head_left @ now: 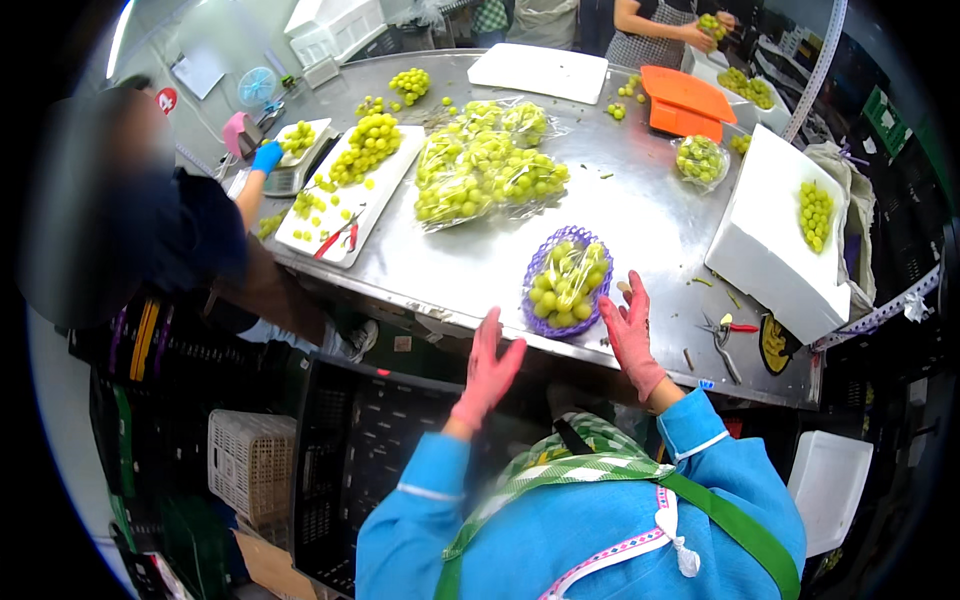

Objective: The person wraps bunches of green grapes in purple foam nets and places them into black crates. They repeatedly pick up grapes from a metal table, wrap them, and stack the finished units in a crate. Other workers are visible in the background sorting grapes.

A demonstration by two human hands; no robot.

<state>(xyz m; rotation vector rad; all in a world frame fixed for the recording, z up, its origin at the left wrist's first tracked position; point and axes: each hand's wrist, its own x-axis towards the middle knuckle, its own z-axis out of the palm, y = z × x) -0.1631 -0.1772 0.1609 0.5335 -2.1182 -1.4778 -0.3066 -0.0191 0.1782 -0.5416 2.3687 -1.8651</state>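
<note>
Both my hands wear pink gloves. My left hand [486, 367] is raised in front of the table edge, fingers apart, holding nothing. My right hand [631, 334] is spread just right of a purple plastic mesh basket [532, 319]; whether its fingertips touch the rim I cannot tell. Green grapes in clear wrap [566, 285] fill the basket, which rests near the front edge of the metal table [637, 206]. Beyond it lies a cluster of bagged green grapes [487, 161]. Pruning shears [726, 341] with a red handle lie to the right of my right hand.
A white foam box [772, 225] with a grape bunch stands at right, an orange scale [686, 101] behind it. At left, a co-worker's blue-gloved hand [268, 157] touches grapes on a scale. Red-handled snips [337, 236] lie on a white board [390, 180]. A black crate [360, 465] is below left.
</note>
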